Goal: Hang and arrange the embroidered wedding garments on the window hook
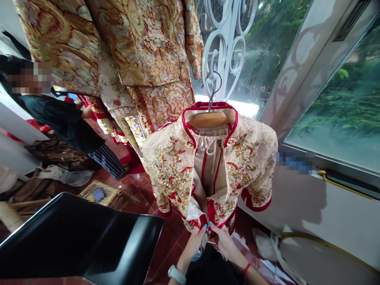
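A cream jacket [175, 170] with gold beading, red sequins and red trim hangs in front of me, its front parted. The wooden hanger [209, 120] inside its collar hooks onto white ironwork. Pale inner fabric with a drawstring bow [211, 148] shows through the opening. At the bottom hem, my left hand [194, 239] pinches the left front edge, thumb on the red trim. My right hand [222, 237] grips the opposite front edge close beside it. The thumbs almost meet; fingers behind the cloth are hidden.
Gold brocade garments [145, 47] hang behind at upper left. White scroll ironwork [221, 43] stands before a window [341, 103]. A glossy black surface [74, 233] juts in at lower left. Another person [59, 114] stands at far left, near bundles [53, 154] on the red tiled floor [166, 237].
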`<state>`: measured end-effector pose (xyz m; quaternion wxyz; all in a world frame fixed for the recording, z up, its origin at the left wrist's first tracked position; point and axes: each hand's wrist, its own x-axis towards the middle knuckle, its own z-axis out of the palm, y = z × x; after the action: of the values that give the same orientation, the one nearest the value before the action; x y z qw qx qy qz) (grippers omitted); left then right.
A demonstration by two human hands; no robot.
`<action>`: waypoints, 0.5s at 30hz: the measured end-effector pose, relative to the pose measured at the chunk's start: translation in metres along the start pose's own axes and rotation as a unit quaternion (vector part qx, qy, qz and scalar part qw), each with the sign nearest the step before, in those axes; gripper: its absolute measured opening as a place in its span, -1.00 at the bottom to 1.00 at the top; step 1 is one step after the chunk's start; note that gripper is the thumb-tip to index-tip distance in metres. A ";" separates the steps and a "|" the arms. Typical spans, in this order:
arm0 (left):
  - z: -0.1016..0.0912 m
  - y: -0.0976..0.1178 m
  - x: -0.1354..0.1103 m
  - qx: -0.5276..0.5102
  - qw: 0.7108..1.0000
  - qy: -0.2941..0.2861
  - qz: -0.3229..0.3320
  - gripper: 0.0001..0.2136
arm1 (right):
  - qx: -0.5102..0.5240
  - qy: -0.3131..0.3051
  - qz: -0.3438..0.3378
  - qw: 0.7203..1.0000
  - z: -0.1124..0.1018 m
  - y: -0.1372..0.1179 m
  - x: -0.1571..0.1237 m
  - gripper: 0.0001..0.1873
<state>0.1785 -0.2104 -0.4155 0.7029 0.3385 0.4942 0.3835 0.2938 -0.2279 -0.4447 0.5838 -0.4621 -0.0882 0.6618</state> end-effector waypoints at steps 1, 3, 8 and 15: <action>-0.001 -0.002 0.001 0.002 1.000 0.005 -0.004 -0.43 | -0.001 0.000 -0.007 1.000 0.001 0.000 0.000 -0.49; -0.003 -0.006 0.004 0.010 1.000 0.016 -0.014 -0.46 | -0.007 -0.001 -0.016 1.000 0.001 -0.003 0.002 -0.53; -0.004 -0.018 0.013 0.002 0.998 0.067 -0.018 -0.48 | -0.007 -0.006 -0.013 1.000 -0.003 -0.005 0.011 -0.56; -0.001 -0.025 0.018 -0.032 0.996 0.083 -0.001 -0.42 | 0.012 0.017 -0.008 1.000 -0.004 0.007 0.012 -0.63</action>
<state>0.1863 -0.2067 -0.4454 0.6707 0.2824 0.5386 0.4247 0.2930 -0.2222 -0.4579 0.5963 -0.4654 -0.0736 0.6500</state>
